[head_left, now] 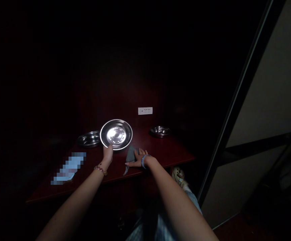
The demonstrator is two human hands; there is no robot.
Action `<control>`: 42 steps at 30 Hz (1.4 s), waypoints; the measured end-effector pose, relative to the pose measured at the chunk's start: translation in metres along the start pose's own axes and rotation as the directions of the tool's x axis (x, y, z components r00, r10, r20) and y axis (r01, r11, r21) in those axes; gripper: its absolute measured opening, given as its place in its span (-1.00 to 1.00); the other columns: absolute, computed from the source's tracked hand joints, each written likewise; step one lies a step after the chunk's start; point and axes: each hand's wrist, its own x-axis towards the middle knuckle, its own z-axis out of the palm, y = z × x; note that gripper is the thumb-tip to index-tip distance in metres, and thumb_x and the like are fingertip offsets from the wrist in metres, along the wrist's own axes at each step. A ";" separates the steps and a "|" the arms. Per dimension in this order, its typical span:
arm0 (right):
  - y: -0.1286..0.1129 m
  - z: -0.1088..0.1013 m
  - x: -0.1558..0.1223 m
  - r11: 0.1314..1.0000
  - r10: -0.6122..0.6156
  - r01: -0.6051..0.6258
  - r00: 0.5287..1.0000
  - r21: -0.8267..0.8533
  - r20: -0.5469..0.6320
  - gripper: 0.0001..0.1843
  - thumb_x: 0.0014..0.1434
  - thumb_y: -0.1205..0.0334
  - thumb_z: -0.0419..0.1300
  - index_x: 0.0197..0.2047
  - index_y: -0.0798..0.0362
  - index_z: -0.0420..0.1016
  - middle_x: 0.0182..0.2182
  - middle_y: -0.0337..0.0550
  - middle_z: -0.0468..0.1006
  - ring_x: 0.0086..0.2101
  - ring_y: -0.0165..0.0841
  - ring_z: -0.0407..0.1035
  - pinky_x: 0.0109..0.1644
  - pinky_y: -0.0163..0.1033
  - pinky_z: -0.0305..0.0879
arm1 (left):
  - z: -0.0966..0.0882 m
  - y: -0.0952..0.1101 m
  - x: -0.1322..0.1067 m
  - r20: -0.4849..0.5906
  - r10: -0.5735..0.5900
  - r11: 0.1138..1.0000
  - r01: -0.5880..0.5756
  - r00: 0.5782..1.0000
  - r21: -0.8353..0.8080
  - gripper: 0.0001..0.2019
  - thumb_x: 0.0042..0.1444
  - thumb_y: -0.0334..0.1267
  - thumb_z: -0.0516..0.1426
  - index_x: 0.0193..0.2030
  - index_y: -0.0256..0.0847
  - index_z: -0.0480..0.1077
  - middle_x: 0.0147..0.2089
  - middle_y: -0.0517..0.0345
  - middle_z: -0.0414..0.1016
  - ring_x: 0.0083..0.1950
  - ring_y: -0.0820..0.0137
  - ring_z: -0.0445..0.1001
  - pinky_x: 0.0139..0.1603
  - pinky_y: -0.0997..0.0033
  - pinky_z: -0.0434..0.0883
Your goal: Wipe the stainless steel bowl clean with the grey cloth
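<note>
My left hand grips the near rim of a shiny round metal plate, thumb over the edge. The plate is raised and tilted so that its inside faces me. To its right, my right hand lies with fingers spread on a grey cloth on the tabletop. One strip of the cloth trails toward the front edge. Behind the held plate at the left sits another metal plate, partly covered by it. Several small metal dishes, seemingly stacked, stand at the back right.
The dark red tabletop ends in a front edge near my wrists. A blurred-out light blue item lies at the left. A white power socket is on the back wall. Below right is a shoe; a tall panel stands farther right.
</note>
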 end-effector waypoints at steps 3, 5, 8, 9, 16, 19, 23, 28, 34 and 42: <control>-0.008 0.002 -0.001 0.996 -0.053 0.047 0.995 -0.073 -0.088 0.28 0.04 -0.50 0.08 0.44 0.43 -0.06 0.44 0.41 -0.31 0.44 -0.01 -0.51 0.45 0.08 -0.61 | -0.002 -0.003 0.001 -0.107 0.038 0.998 -0.033 0.994 0.048 -0.54 0.20 -0.37 0.00 0.26 -0.19 0.25 0.17 -0.03 0.50 0.32 0.28 0.37 0.38 0.12 0.24; -0.013 0.004 0.001 0.992 -0.102 0.092 0.989 -0.088 -0.109 0.26 0.05 -0.46 0.12 0.43 0.44 -0.05 0.44 0.42 -0.29 0.45 0.00 -0.47 0.47 0.05 -0.56 | -0.002 -0.005 0.001 -0.109 0.076 0.994 -0.067 0.991 0.082 -0.52 0.21 -0.35 0.02 0.29 -0.18 0.23 0.21 -0.03 0.47 0.35 0.28 0.33 0.41 0.13 0.19; -0.018 0.008 0.004 0.987 -0.132 0.128 0.990 -0.095 -0.041 0.20 0.03 -0.28 0.27 0.45 0.37 -0.06 0.44 0.38 -0.20 0.44 0.02 -0.31 0.48 0.01 -0.33 | -0.002 -0.008 0.002 -0.089 0.099 0.991 -0.090 0.991 0.096 -0.52 0.24 -0.30 0.02 0.31 -0.17 0.21 0.26 -0.03 0.44 0.38 0.28 0.29 0.44 0.15 0.13; -0.019 0.009 0.005 0.985 -0.138 0.135 0.990 -0.109 -0.021 0.15 0.04 -0.20 0.30 0.45 0.34 -0.03 0.44 0.36 -0.15 0.43 0.02 -0.24 0.47 0.00 -0.25 | -0.001 -0.009 0.002 -0.087 0.094 0.992 -0.086 0.992 0.091 -0.52 0.25 -0.29 0.01 0.31 -0.17 0.21 0.27 -0.04 0.42 0.39 0.27 0.28 0.44 0.16 0.13; -0.009 -0.015 -0.002 0.961 -0.122 0.087 0.986 -0.264 -0.118 -0.44 0.16 0.26 0.17 0.24 -0.22 0.41 0.21 -0.21 0.47 0.16 -0.20 0.39 0.16 -0.17 0.29 | 0.003 -0.007 0.001 -0.062 0.060 0.998 -0.058 0.996 0.030 -0.55 0.26 -0.28 0.04 0.28 -0.22 0.28 0.34 -0.08 0.36 0.39 0.21 0.29 0.44 0.17 0.13; -0.001 -0.033 -0.009 0.983 -0.069 0.005 0.938 -0.183 -0.341 -0.63 0.24 0.09 0.10 0.05 -0.16 0.57 0.01 -0.13 0.61 0.05 -0.15 0.47 0.08 -0.15 0.33 | 0.004 -0.004 0.000 -0.044 0.011 1.000 -0.010 0.999 0.024 -0.57 0.28 -0.28 0.03 0.27 -0.27 0.29 0.34 -0.12 0.36 0.38 0.19 0.30 0.43 0.17 0.15; 0.010 -0.051 -0.017 0.984 0.175 -0.116 0.766 0.135 -0.618 -0.57 0.31 0.09 -0.07 0.00 -0.05 0.59 -0.11 -0.05 0.65 -0.09 -0.18 0.52 -0.06 -0.21 0.36 | 0.006 -0.001 -0.003 -0.015 -0.022 0.999 0.023 1.000 0.039 -0.60 0.31 -0.24 0.01 0.25 -0.30 0.30 0.31 -0.14 0.40 0.39 0.19 0.29 0.43 0.17 0.15; 0.030 -0.052 -0.020 0.985 0.158 -0.038 0.584 0.168 -0.796 -0.63 0.25 0.20 0.00 0.02 -0.04 0.54 -0.08 -0.11 0.63 -0.07 -0.21 0.49 0.01 -0.21 0.36 | 0.007 0.001 -0.007 0.093 -0.036 0.998 0.032 0.995 0.049 -0.61 0.33 -0.15 0.00 0.19 -0.31 0.36 0.24 -0.15 0.47 0.33 0.15 0.36 0.40 0.14 0.20; 0.042 -0.044 -0.020 0.997 -0.059 0.081 0.584 -0.015 -0.810 -0.60 0.22 0.32 0.02 0.09 -0.03 0.48 0.06 -0.14 0.54 0.03 -0.24 0.41 0.10 -0.19 0.35 | 0.009 0.006 -0.012 0.159 -0.038 0.998 0.031 0.986 0.046 -0.57 0.33 -0.12 0.00 0.20 -0.34 0.36 0.22 -0.18 0.49 0.28 0.12 0.42 0.37 0.10 0.24; 0.030 -0.046 -0.016 0.949 -0.305 0.143 0.641 -0.280 -0.704 -0.47 0.23 0.41 0.05 0.24 -0.06 0.43 0.21 -0.14 0.44 0.19 -0.24 0.26 0.27 -0.18 0.24 | 0.008 0.000 -0.011 0.215 -0.029 0.999 0.021 0.976 0.039 -0.54 0.31 -0.03 0.01 0.17 -0.32 0.38 0.20 -0.15 0.51 0.27 0.15 0.43 0.35 0.17 0.26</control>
